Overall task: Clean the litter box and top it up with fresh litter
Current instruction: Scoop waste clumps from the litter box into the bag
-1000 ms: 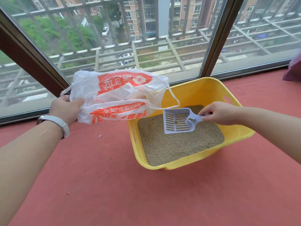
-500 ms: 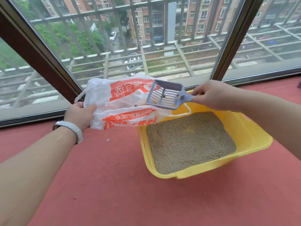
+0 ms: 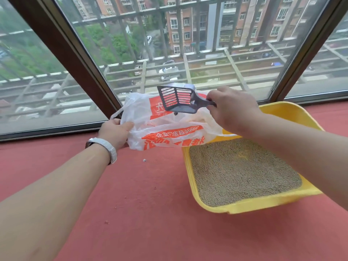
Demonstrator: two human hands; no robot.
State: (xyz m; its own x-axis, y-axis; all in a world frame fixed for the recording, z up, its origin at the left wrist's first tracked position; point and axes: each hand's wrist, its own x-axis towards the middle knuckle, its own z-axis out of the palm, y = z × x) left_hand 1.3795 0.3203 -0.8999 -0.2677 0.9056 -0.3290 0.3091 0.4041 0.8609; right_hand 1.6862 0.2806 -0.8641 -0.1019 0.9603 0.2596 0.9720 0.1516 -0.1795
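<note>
Holding, right hand: the right hand [image 3: 232, 110] grips the handle of a grey slotted litter scoop [image 3: 178, 100], fingers curled round it; the scoop is raised and tilted, its slatted face turned toward the camera, directly over the mouth of the bag
Left hand: the left hand [image 3: 114, 131] pinches the left edge of a white plastic bag [image 3: 169, 129], thumb on top of the film; a white wristband [image 3: 107, 147] sits on that wrist
Bag: thin white carrier with orange printed panels and lettering; held off the floor, its right end overlapping the far left corner of the litter box; one loop handle [image 3: 116, 113] hangs free beside the left hand
Scoop contents: one small dark bit shows at the lower edge of the scoop; what it is cannot be told
Litter box: a yellow plastic litter box [image 3: 244, 207] rests on the floor at right, just below and right of the bag
Litter: fine tan granules [image 3: 241, 174] fill the box in a roughly level bed; the right forearm crosses above its far right part
Floor: red carpeted floor [image 3: 141, 213]; a few small specks lie on it, one pale crumb [image 3: 144, 160] just below the bag
Background: tall window panes with dark frames [image 3: 79, 59] stand directly behind the bag; apartment blocks, trees and parked cars show outside
</note>
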